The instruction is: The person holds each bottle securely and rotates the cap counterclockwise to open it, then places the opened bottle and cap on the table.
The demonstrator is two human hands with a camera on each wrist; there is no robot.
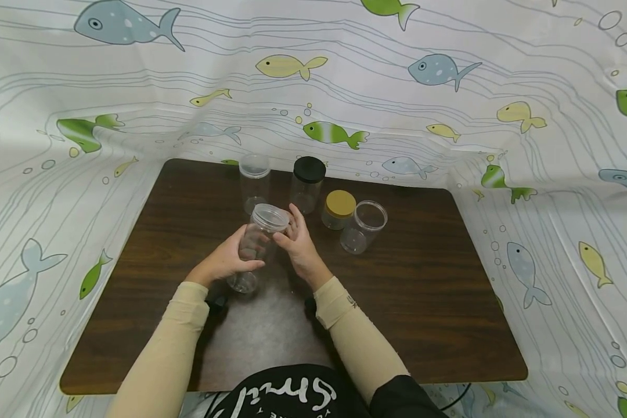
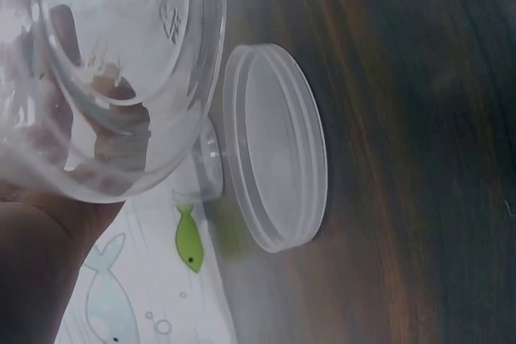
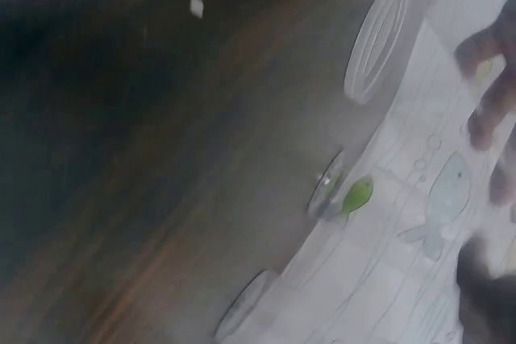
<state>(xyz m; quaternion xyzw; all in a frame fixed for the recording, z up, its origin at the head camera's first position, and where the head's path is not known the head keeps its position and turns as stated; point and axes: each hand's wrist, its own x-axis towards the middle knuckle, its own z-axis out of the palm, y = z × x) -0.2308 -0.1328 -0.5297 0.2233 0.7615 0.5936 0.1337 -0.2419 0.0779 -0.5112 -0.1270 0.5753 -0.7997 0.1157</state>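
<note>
My left hand (image 1: 226, 255) grips a clear plastic jar (image 1: 254, 242) above the table, tilted a little to the right. A translucent round lid (image 1: 270, 217) tops this jar. In the left wrist view, the fingers show through the jar wall (image 2: 181, 147). Beside the lid, my right hand (image 1: 303, 247) has its fingers spread, and its thumb overlaps the lid's edge in the head view. Its fingers (image 3: 484, 118) stand apart at the right wrist view's edge. Below the held jar, a loose translucent lid (image 2: 274, 147) lies on the table.
Along the back stand a clear jar with a translucent lid (image 1: 254, 186) and a black-lidded jar (image 1: 307, 186). Nearer stand a short jar with a yellow lid (image 1: 339, 209) and a lidless clear jar (image 1: 363, 229). The dark wooden table (image 1: 423, 290) backs onto a fish-printed sheet (image 1: 345, 104).
</note>
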